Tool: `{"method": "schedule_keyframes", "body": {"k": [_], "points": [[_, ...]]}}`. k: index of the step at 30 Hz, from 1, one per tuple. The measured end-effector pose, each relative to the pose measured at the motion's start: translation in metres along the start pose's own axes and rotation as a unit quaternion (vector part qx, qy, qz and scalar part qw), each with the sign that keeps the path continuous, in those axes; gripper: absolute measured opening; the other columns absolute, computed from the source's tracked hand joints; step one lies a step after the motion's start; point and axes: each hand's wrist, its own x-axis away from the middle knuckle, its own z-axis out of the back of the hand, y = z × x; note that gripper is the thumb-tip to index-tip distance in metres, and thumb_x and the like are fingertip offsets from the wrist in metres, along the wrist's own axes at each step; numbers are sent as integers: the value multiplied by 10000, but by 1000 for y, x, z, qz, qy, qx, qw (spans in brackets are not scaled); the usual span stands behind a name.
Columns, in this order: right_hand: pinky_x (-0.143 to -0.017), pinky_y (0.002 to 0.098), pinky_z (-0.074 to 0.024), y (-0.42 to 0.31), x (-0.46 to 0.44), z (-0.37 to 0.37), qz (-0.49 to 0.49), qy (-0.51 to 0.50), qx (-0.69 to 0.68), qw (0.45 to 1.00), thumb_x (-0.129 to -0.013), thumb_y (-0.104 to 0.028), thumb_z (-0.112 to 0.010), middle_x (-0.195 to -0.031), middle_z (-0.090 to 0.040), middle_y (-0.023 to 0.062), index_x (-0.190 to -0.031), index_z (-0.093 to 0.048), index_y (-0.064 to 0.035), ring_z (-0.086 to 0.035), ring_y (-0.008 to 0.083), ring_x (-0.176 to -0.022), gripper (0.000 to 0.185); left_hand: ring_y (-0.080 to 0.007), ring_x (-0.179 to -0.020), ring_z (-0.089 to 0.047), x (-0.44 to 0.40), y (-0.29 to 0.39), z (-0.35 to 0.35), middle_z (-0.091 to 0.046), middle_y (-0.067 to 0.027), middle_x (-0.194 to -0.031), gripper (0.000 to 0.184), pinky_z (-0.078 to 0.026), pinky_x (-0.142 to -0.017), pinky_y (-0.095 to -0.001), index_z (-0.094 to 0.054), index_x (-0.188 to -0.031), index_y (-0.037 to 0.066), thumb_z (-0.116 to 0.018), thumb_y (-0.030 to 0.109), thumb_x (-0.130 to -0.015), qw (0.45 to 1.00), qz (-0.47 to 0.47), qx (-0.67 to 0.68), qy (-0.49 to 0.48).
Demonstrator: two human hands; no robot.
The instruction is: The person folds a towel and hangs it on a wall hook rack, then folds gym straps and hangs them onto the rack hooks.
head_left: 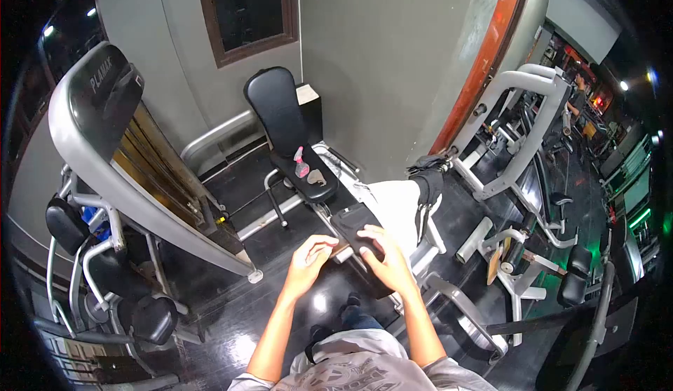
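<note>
My left hand point(310, 256) is held out over the floor, palm turned inward, fingers stretched and slightly bent. To its right, my right hand point(387, 261) has its thumb and fingers apart over a dark, flat black surface point(354, 221). Whether that hand touches this surface cannot be made out. Beyond both hands, a spray bottle point(301, 166) with a pink top and pink liquid stands on the black padded seat point(319, 192) of an exercise machine. Beside the bottle lies a crumpled greyish-brown cloth point(317, 178).
A tall grey weight-stack machine point(84, 103) rises on the left, with padded equipment point(151, 317) below it. White fabric and a black item point(429, 177) hang over a machine at right. More gym frames point(519, 89) stand farther right, where a person point(578, 96) is visible.
</note>
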Motion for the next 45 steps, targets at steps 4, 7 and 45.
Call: {"method": "schedule_keyframes", "body": {"k": [4,7,45], "points": [[-1123,431,-395,25,-35,41,27,42,120,991,-912,-184,-687,-1405,-529,224,-1291,-615,-54,-488,396,-1347,407,-186,-1187,-618,-28,-2,-36,-659,-91,-1206,240,-452,-1070,-331,-612,-1224,0,-594,130,-1024,1000,-5,16,-10],[-1144,438,-377,62,-76,66,67,40,181,980,-890,-237,-708,-1442,-516,228,-1299,-619,-41,-480,389,-1368,461,-188,-1224,-594,-57,-14,-61,-621,-98,-1268,281,-447,-1083,-335,-569,-1280,-2,-588,102,-1020,1000,-2,0,-26],[-734,307,-620,163,-171,110,51,-144,-197,968,-820,36,-760,-1290,-656,161,-1050,-576,18,-667,154,-1012,296,-242,-1033,-501,-102,-63,-141,-652,6,-1186,376,-359,-915,-382,-751,-1102,112,-499,374,-1008,847,10,-501,178]]}}
